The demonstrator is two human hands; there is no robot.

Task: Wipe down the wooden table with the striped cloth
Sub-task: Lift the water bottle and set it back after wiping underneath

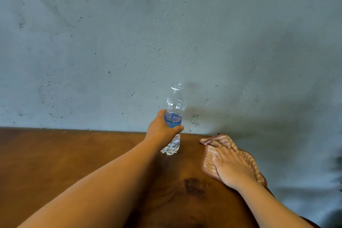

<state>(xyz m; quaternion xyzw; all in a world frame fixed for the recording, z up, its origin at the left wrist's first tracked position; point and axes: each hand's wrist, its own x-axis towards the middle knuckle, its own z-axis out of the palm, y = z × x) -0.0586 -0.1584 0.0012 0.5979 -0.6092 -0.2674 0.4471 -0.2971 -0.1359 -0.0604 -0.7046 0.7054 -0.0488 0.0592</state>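
Note:
The striped cloth [211, 159], pink-brown with pale stripes, lies at the right edge of the wooden table [64, 157], near the far corner. My right hand [233, 168] presses flat on it with straight fingers. My left hand [162, 129] grips a clear plastic water bottle [174, 109] with a blue label around its middle. The bottle has no cap and tilts slightly, its base just at or above the tabletop near the far edge.
A grey concrete wall [166, 33] rises directly behind the table's far edge. A dark stain [194, 185] marks the wood near the middle. The table's right edge drops off just past the cloth.

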